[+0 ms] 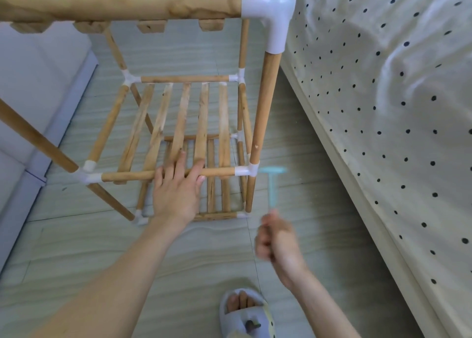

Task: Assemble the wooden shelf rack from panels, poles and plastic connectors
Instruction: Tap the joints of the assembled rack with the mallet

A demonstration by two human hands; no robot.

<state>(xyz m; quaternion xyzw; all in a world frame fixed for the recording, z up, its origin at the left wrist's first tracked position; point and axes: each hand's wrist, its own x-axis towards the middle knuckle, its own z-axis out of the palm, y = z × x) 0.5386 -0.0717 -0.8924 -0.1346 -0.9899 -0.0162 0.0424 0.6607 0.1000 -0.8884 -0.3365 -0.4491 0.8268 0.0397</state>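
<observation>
Pale tiled floor (178, 256) is running under everything, with a bed (383, 107) in a black-dotted cream sheet lying along the right and a white sofa (30, 82) edging in at the left. Between them the rack (178, 123) is standing on the floor, its poles joined by white plastic connectors; three slatted tiers are showing, one stacked below another. The top tier is crossing the upper frame and partly hiding what lies behind it. Five slats are showing on the middle tier.

The left hand (176, 189) is lying flat, fingers spread, over the middle tier's front pole (168, 175), thumb hooked beneath it. The right hand (277, 238) is closed in a fist around the handle of a light blue hammer (272, 184), whose head is hovering just beside the corner connector (246, 170); both are blurred, so whether it is touching is unclear. One grey slipper (242, 314) is showing at the bottom edge. No writing is readable anywhere.
</observation>
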